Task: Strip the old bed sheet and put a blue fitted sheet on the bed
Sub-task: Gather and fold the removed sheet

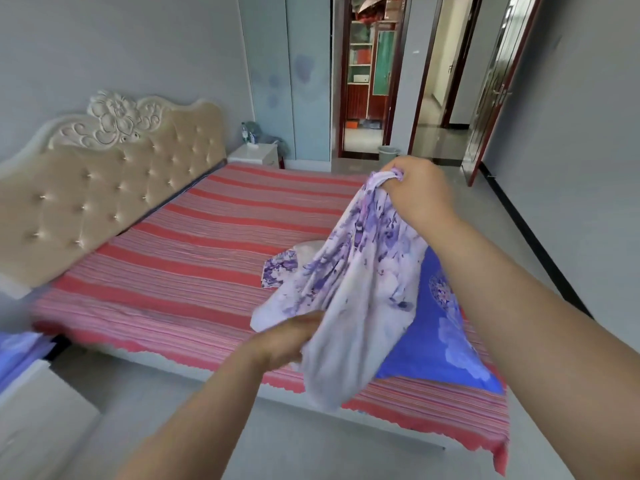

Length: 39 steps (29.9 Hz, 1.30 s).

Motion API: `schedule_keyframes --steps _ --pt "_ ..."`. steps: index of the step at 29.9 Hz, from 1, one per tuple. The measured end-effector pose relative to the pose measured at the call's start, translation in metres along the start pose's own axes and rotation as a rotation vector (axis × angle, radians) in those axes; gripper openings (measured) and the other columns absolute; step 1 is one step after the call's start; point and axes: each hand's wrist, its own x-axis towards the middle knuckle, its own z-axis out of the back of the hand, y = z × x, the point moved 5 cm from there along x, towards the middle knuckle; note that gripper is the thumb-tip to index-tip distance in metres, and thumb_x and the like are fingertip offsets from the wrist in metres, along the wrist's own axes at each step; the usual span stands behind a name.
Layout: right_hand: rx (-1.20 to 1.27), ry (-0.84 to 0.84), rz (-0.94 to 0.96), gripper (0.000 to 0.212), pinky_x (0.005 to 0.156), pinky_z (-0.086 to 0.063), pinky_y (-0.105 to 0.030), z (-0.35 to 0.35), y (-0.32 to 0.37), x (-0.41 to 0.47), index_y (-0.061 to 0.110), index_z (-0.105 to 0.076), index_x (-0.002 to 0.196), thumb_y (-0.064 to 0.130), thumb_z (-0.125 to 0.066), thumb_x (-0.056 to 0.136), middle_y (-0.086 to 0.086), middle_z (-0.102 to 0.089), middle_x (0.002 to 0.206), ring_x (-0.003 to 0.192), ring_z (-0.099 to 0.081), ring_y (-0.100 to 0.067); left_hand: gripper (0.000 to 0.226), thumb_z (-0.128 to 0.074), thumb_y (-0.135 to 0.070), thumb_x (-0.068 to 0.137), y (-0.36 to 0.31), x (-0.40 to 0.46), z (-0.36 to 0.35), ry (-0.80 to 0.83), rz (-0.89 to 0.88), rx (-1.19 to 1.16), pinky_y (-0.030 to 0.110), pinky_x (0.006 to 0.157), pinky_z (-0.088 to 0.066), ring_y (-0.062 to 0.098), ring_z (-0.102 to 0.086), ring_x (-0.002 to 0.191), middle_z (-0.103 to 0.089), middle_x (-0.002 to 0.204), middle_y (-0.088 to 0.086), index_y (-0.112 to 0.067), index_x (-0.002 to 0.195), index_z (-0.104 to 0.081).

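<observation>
Your left hand (294, 336), low in the middle of the frame, grips the bottom part of the blue sheet (360, 285), which shows its pale purple-flower side. Your right hand (414, 192), higher and to the right, is closed tight on a bunched corner of the same sheet. The two hands are well apart, and the cloth hangs twisted between them above the near corner of the bed. The bright blue side (446, 337) lies on the bed at the lower right.

Here is what could go wrong. The cloth is bunched, so you may have the wrong corner and put it on turned around or inside out. If you pull while it is twisted, it may slip out of one hand and drop to the floor (311, 445). The red striped sheet (173, 258) is on the bed, reaching from the left side to the right, and I think it is the old one. If it is, the new sheet would go on top of it.

At the upper left is a tan headboard (114, 174). A small white nightstand (254, 155) stands past the bed. At the upper right, open doors (498, 84) lead to other rooms
</observation>
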Motion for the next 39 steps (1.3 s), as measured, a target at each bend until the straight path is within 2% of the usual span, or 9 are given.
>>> schedule_keyframes --steps 4,7,10,13,17,21,30,35,39 --pt "0.068 0.027 0.033 0.016 0.074 -0.048 -0.031 -0.011 0.017 -0.004 0.026 -0.068 0.087 0.016 -0.056 0.088 0.006 -0.065 0.087 0.087 -0.060 -0.017 0.021 -0.048 -0.024 0.093 0.086 0.033 -0.062 0.230 0.235 0.038 0.043 0.082 -0.055 0.019 -0.065 0.100 -0.061 0.117 -0.007 -0.025 0.113 -0.052" --pt "0.086 0.068 0.034 0.014 0.070 -0.046 -0.024 -0.015 0.027 -0.004 0.020 -0.071 0.087 0.013 -0.059 0.087 0.004 -0.067 0.086 0.083 -0.061 -0.014 0.019 -0.047 -0.018 0.098 0.071 0.054 -0.036 -0.129 0.070 -0.275 0.024 0.060 -0.048 0.018 -0.061 0.080 -0.060 0.119 0.003 -0.026 0.115 -0.049" --pt "0.072 0.063 -0.005 0.012 0.072 -0.047 -0.027 -0.021 0.030 -0.006 0.022 -0.070 0.083 0.014 -0.062 0.085 0.003 -0.068 0.083 0.079 -0.061 -0.015 0.038 -0.055 -0.015 0.095 0.034 0.065 0.009 -0.416 -0.249 -0.131 0.012 0.079 -0.044 0.012 -0.055 0.099 -0.051 0.134 0.006 -0.027 0.128 -0.042" --pt "0.074 0.027 -0.065 0.010 0.076 -0.050 -0.035 -0.022 0.029 -0.013 0.022 -0.069 0.079 0.013 -0.065 0.083 -0.005 -0.069 0.085 0.082 -0.063 -0.022 0.057 -0.062 -0.043 0.085 0.004 0.060 0.036 -0.634 -0.472 0.084 0.023 0.105 -0.032 0.013 -0.038 0.128 -0.039 0.142 -0.001 -0.024 0.135 -0.043" --pt "0.034 0.029 -0.122 0.005 0.067 -0.046 -0.025 -0.023 0.035 -0.030 0.010 -0.070 0.084 0.008 -0.065 0.082 -0.007 -0.066 0.082 0.075 -0.059 -0.021 0.041 -0.050 -0.056 0.082 -0.032 0.050 0.047 -0.887 -0.650 0.456 0.040 0.107 -0.026 0.024 -0.029 0.132 -0.034 0.144 0.004 -0.030 0.111 -0.065" --pt "0.040 0.033 -0.089 0.006 0.061 -0.041 -0.024 -0.027 0.056 -0.047 0.009 -0.069 0.081 0.004 -0.067 0.079 -0.007 -0.065 0.079 0.069 -0.054 -0.015 0.042 -0.042 -0.053 0.083 -0.055 0.061 0.043 -0.837 -0.604 0.672 0.050 0.104 -0.033 0.030 -0.033 0.127 -0.039 0.139 0.004 -0.032 0.110 -0.066" --pt "0.100 -0.056 -0.132 0.018 0.063 -0.042 -0.013 -0.006 0.065 -0.070 0.017 -0.066 0.075 0.000 -0.063 0.081 -0.002 -0.065 0.079 0.068 -0.054 -0.003 0.075 -0.026 -0.065 0.064 -0.081 0.054 0.033 -0.510 -0.654 0.422 0.046 0.109 -0.025 0.029 -0.031 0.130 -0.036 0.146 0.002 -0.025 0.108 -0.070" --pt "-0.016 -0.079 -0.195 0.010 0.062 -0.041 -0.024 0.009 0.049 -0.079 0.013 -0.065 0.076 0.007 -0.064 0.084 -0.003 -0.062 0.074 0.071 -0.053 -0.015 0.050 -0.049 -0.051 0.073 -0.084 0.051 0.029 -0.531 -0.804 0.208 0.040 0.077 -0.049 0.028 -0.060 0.084 -0.058 0.103 0.003 -0.006 0.061 -0.067" --pt "-0.139 -0.111 -0.199 0.005 0.067 -0.047 -0.034 0.016 0.034 -0.090 0.010 -0.068 0.080 0.012 -0.064 0.083 -0.009 -0.067 0.078 0.076 -0.060 -0.028 0.039 -0.051 -0.039 0.082 -0.093 0.049 0.024 -0.563 -0.723 0.533 0.039 0.081 -0.046 0.033 -0.058 0.093 -0.059 0.105 0.007 -0.006 0.080 -0.070"
